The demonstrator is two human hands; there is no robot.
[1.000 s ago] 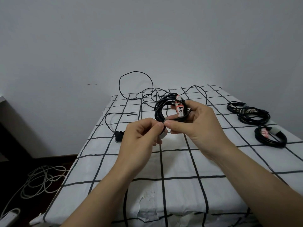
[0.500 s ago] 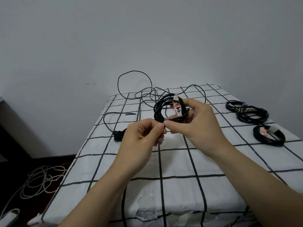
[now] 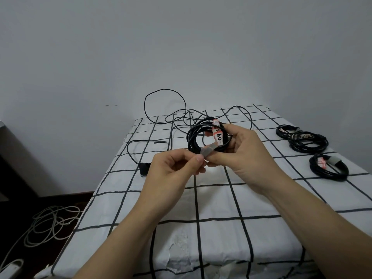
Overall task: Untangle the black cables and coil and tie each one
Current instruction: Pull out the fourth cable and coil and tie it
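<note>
White cables [image 3: 50, 224] lie in loose loops on the dark floor at the far left, beside a counter [image 3: 221, 198] draped in a white cloth with a black grid. On the far left part of the counter a loose black cable [image 3: 165, 89] sprawls uncoiled. One loop rises against the grey wall [image 3: 181, 47], and a black plug [image 3: 144, 168] rests near the left edge.

Above the middle of the counter, the left hand [image 3: 177, 168] reaches in from the near side. Its grip is a pinch of thumb and forefinger on the near end of a grey strap [image 3: 207, 151]. The strap runs up and right to a coiled black cable [image 3: 194, 141], which is held off the cloth between the two hands. A white label with red edging [image 3: 218, 137], marked with handwritten figures, hangs on the right side of the coil.

The right hand [image 3: 241, 152] holds that side of the coil. Its grip is fingers curled round the bundled strands, with the thumb tip lying close to the strap just beside the left forefinger.

At the right edge of the counter, well apart from the hands, three tied black coils sit on the cloth. Two of them [image 3: 308, 141] overlap on the far side, and a third [image 3: 328, 168], wrapped with a grey band and bearing a red-and-white label, sits nearer.
</note>
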